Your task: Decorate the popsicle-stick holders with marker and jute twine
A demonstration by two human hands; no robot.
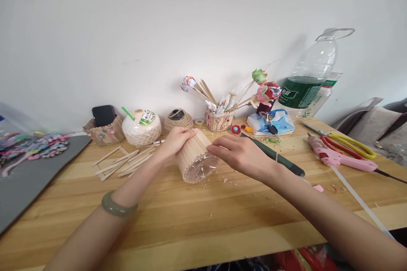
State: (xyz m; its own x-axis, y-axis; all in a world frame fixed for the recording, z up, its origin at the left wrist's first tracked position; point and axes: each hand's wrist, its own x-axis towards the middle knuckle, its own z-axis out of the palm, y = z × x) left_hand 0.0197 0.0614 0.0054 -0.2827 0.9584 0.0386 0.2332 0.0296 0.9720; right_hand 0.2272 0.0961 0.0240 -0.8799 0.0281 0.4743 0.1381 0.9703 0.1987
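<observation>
A cylindrical holder (190,151) clad in flat wooden craft sticks is tilted over the middle of the table, its clear plastic end turned towards me. My left hand (176,143) is closed around its far left side, thumb on top. The fingers of my right hand (233,152) are bent together, fingertips pressed to a stick on the holder's right side; whether they pinch anything smaller is hidden. Loose craft sticks (135,161) lie in a pile left of the holder, beneath my left forearm. Small wood chips (225,180) are scattered to its right.
A pink glue gun (346,160), yellow-handled scissors (352,146) and a dark green cutter (276,156) lie to the right. Along the wall stand a stick box with a phone (103,131), a white coconut (142,129), twine (178,119), a pen holder (220,121) and a large bottle (307,76).
</observation>
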